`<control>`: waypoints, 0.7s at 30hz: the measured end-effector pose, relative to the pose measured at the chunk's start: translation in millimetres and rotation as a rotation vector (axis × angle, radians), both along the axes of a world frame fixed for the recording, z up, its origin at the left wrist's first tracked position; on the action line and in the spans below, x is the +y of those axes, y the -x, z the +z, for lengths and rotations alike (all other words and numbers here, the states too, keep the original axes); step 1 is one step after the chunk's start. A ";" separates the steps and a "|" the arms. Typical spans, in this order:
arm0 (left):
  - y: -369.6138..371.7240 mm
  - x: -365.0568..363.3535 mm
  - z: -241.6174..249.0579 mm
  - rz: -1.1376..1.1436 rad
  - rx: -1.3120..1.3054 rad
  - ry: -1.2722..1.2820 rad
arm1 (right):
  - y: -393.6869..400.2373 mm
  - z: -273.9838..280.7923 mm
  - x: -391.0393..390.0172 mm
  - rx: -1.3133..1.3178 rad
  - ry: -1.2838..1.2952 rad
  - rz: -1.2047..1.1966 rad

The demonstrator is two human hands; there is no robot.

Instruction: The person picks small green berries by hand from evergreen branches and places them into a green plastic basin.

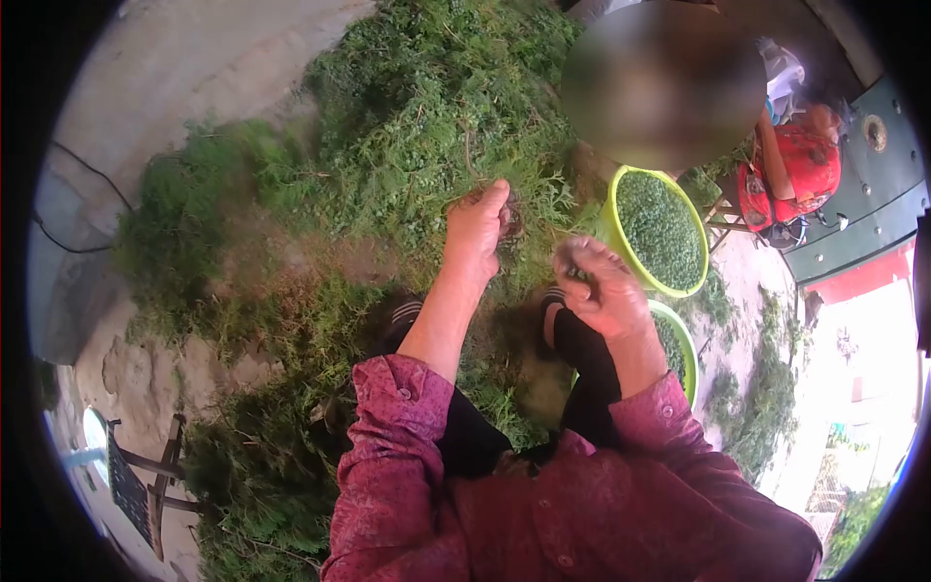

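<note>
So the person is working both bare hands over a big heap of feathery green cuttings [427, 126], which is spreading out to the left of the yellow-green bucket [609, 225]. The left hand [473, 233] is hovering left of that bucket, thumb sticking up beside curled fingers. The right hand [603, 291] is hanging near the bucket's near-left side, fingers curling inward and looking blurry. Honestly can't tell whether either grip is pinching a sprig, since the fingers are hiding whatever's inside.

My two cents on the handling: a light pinch on the woody part of a stem is probably beating a fistful of the soft tips, with one hand steadying while the other is doing the fine work. Keeping both hands low over the heap is likely saving some scatter too.

As for the place, the heap is lying on a rough concrete floor [116, 383]. The bucket is holding lots of tiny green bits, and a second green bucket [690, 349] is standing just on its near side. Right of the first bucket, another person in a red top [810, 170] is sitting by a green metal door [897, 145]. Far left of it, a black cable [78, 250] is trailing along.
</note>
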State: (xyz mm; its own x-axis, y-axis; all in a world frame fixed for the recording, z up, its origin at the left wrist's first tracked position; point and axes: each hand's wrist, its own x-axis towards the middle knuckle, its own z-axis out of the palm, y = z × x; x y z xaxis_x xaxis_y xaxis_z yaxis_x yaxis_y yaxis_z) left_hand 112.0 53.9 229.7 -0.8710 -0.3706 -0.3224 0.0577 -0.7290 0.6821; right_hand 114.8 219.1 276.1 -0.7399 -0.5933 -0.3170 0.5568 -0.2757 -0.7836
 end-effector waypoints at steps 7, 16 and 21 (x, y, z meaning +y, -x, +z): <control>2.9 6.3 -7.3 -0.032 0.050 -0.026 | 4.7 -25.5 -29.1 0.041 -0.256 -0.241; 2.0 9.6 -5.4 -0.019 0.042 0.027 | 14.8 -28.6 -36.8 -0.221 -0.115 -0.324; 2.8 -13.5 -2.3 0.111 0.036 0.011 | 10.2 -31.6 10.6 -0.455 0.114 -0.068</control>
State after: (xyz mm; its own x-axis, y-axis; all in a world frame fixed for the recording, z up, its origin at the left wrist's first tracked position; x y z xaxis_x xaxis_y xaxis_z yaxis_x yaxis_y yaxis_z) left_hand 109.1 40.4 227.4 -0.8353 -0.4691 -0.2868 0.1628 -0.7092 0.6860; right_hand 104.5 229.7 244.5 -0.5793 -0.5980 -0.5539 0.8142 -0.3936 -0.4267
